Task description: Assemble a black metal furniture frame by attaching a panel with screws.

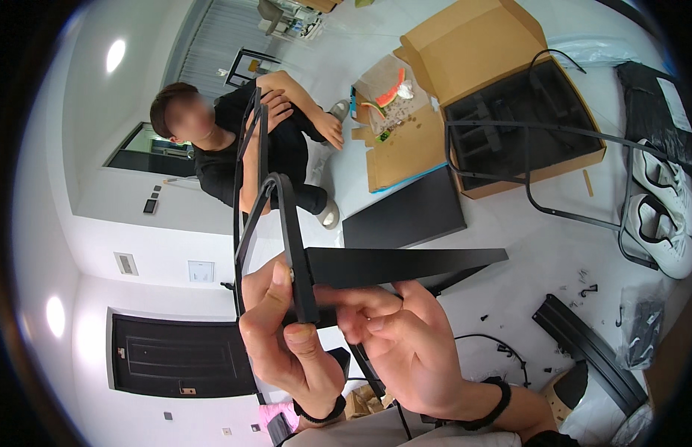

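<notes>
My left hand (290, 343) is closed round the end of a black metal frame (290, 223), a flat bar with a rounded bend at its top. The thumb presses on the bar near a small fitting. A long black panel (391, 264) runs off to the right from that bar. Just under the panel is my right hand (413, 346), its thumb bent in against a curled finger beside the bar. The index finger is smeared by motion, and whatever lies between the fingertips is too small to make out.
A person (234, 149) in black sits across from me, one hand on the frame. An open cardboard box (540, 112), a black board (405, 212), another tubular frame (569, 216), white shoes (662, 231), a black rail (584, 350) and loose screws lie on the floor.
</notes>
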`<state>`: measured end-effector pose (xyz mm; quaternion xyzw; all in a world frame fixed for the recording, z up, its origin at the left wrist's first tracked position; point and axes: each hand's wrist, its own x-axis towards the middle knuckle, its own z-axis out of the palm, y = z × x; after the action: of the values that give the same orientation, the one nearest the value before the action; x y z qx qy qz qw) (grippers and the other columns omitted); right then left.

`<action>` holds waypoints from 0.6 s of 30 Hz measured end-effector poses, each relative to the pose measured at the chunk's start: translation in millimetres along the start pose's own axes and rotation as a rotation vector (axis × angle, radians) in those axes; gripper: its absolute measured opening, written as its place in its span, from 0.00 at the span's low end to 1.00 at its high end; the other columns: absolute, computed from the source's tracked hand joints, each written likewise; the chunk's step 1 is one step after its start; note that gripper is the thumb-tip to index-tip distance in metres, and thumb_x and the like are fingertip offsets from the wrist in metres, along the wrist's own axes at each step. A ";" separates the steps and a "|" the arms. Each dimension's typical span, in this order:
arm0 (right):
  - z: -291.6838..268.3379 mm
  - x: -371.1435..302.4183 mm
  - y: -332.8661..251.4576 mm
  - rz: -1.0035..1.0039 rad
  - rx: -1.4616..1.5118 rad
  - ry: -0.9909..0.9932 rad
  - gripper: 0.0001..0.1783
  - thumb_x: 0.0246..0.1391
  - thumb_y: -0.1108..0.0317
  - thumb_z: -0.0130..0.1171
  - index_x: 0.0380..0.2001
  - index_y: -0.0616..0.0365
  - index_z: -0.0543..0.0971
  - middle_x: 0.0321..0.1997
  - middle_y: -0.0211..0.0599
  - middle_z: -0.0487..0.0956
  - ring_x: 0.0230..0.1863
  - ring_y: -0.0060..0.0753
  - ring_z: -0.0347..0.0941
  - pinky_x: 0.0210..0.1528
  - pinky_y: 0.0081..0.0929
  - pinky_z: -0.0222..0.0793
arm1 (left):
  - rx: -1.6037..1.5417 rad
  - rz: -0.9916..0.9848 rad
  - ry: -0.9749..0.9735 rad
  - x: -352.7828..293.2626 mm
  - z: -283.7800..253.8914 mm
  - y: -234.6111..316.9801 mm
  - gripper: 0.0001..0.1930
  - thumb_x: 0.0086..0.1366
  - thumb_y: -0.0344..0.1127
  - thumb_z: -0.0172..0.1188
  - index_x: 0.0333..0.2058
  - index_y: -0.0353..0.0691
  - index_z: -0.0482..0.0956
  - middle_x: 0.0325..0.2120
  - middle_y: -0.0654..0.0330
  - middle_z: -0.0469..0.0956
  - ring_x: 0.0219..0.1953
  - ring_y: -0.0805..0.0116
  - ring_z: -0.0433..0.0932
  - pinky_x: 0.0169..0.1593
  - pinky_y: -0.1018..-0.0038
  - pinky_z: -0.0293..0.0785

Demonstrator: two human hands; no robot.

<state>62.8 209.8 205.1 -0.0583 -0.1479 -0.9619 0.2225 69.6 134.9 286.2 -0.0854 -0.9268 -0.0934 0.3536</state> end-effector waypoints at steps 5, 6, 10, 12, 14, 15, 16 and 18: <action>19.6 -0.7 4.5 -0.088 0.034 0.131 0.23 0.51 0.81 0.45 0.54 0.72 0.64 0.53 0.54 0.75 0.46 0.34 0.68 0.50 0.32 0.62 | -0.106 0.077 -0.032 3.3 0.8 -1.2 0.24 0.75 0.49 0.43 0.46 0.28 0.70 0.41 0.45 0.76 0.36 0.69 0.75 0.39 0.75 0.69; 10.9 -0.2 4.9 -0.085 0.026 0.060 0.22 0.54 0.83 0.45 0.54 0.73 0.64 0.53 0.54 0.75 0.47 0.33 0.69 0.51 0.31 0.64 | -0.037 0.005 -0.029 2.8 -0.7 2.3 0.27 0.75 0.54 0.41 0.41 0.29 0.71 0.40 0.49 0.77 0.40 0.70 0.75 0.43 0.74 0.69; 8.1 -0.8 1.1 -0.062 -0.084 0.020 0.21 0.57 0.84 0.45 0.55 0.73 0.63 0.54 0.56 0.74 0.48 0.32 0.71 0.54 0.31 0.67 | -0.070 0.016 -0.053 3.4 -3.1 -2.9 0.27 0.75 0.55 0.43 0.41 0.30 0.69 0.40 0.49 0.76 0.38 0.72 0.73 0.40 0.76 0.67; 13.7 -0.6 2.0 -0.079 -0.067 0.023 0.21 0.57 0.85 0.45 0.55 0.73 0.63 0.54 0.56 0.74 0.48 0.33 0.71 0.55 0.31 0.67 | -0.144 0.036 -0.050 3.3 0.1 -8.6 0.27 0.73 0.55 0.45 0.41 0.30 0.68 0.40 0.48 0.76 0.37 0.72 0.72 0.40 0.76 0.66; 20.7 1.1 4.6 -0.139 0.066 0.116 0.20 0.57 0.85 0.45 0.54 0.73 0.62 0.52 0.55 0.75 0.48 0.32 0.71 0.56 0.32 0.67 | -0.199 0.065 -0.073 3.5 -1.4 -14.5 0.24 0.73 0.51 0.47 0.45 0.29 0.69 0.40 0.45 0.77 0.38 0.67 0.73 0.41 0.72 0.68; 20.1 0.3 5.5 -0.139 0.066 0.115 0.20 0.57 0.85 0.45 0.54 0.73 0.62 0.52 0.55 0.75 0.48 0.32 0.71 0.56 0.32 0.67 | -0.250 0.087 -0.105 2.7 -4.1 -16.5 0.22 0.73 0.46 0.49 0.49 0.29 0.71 0.40 0.42 0.78 0.40 0.61 0.73 0.41 0.68 0.69; 18.6 -0.4 6.1 -0.145 0.057 0.095 0.20 0.57 0.85 0.45 0.54 0.74 0.63 0.52 0.55 0.75 0.49 0.32 0.71 0.56 0.32 0.66 | -0.256 0.079 -0.117 2.4 -5.7 -17.0 0.21 0.73 0.46 0.49 0.50 0.30 0.71 0.39 0.43 0.78 0.40 0.61 0.72 0.42 0.67 0.68; 16.4 -1.1 4.3 -0.149 0.048 0.077 0.19 0.57 0.85 0.45 0.53 0.74 0.64 0.52 0.55 0.76 0.50 0.32 0.71 0.56 0.32 0.66 | -0.243 0.075 -0.129 2.6 -8.3 -16.1 0.21 0.73 0.46 0.49 0.50 0.30 0.71 0.38 0.44 0.78 0.39 0.61 0.71 0.42 0.66 0.67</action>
<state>66.4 211.6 221.6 -0.0049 -0.1664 -0.9735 0.1570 69.4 117.6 292.2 -0.1679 -0.9256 -0.1859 0.2836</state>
